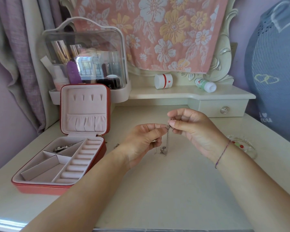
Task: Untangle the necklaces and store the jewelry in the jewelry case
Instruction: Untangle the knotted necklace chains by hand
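Observation:
Above the middle of the cream dressing table [157, 190], my left hand [141, 141] and my right hand [192, 128] both pinch a thin silver necklace chain [167, 139]. The chain hangs down between them and ends in a small tangled clump [162, 150]. The red jewelry case [64, 148] lies open at the left, its pink-lined lid upright. A silver piece of jewelry [62, 148] lies in its back left compartment. A beaded bracelet [241, 145] lies on the table behind my right wrist.
A clear-lidded cosmetics box [85, 61] stands behind the case. A white jar [163, 81] and a small tipped bottle [206, 85] lie on the raised shelf, above a drawer [223, 109]. A small metal piece [116, 145] lies right of the case.

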Motion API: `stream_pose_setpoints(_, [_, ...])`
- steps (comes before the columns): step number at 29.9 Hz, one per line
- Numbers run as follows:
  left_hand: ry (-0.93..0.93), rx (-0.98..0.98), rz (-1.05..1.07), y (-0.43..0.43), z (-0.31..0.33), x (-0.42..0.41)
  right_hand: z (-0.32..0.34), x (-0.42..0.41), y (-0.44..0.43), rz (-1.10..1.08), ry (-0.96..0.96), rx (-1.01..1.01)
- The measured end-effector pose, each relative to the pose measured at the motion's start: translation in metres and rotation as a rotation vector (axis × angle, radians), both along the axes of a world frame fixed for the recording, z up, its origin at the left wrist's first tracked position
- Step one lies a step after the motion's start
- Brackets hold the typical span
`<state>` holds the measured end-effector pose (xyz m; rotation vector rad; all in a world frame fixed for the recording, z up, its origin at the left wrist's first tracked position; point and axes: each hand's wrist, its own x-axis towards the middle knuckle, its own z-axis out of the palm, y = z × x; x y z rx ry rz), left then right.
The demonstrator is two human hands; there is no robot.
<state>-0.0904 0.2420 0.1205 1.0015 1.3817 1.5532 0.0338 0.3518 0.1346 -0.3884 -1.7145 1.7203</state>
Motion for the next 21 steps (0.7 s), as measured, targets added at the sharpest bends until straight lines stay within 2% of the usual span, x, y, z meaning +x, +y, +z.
stream_pose_setpoints(14, [-0.054, 0.034, -0.007, 0.0003, -0.0008, -0.0006, 0.0003, 0.0018, -0.0031, 0.055, -0.061, -0.022])
stream_pose_setpoints(21, [-0.143, 0.035, -0.046, -0.0005, 0.0, -0.0011, 0.0015, 0.0007, -0.0025, 0.056, 0.023, -0.097])
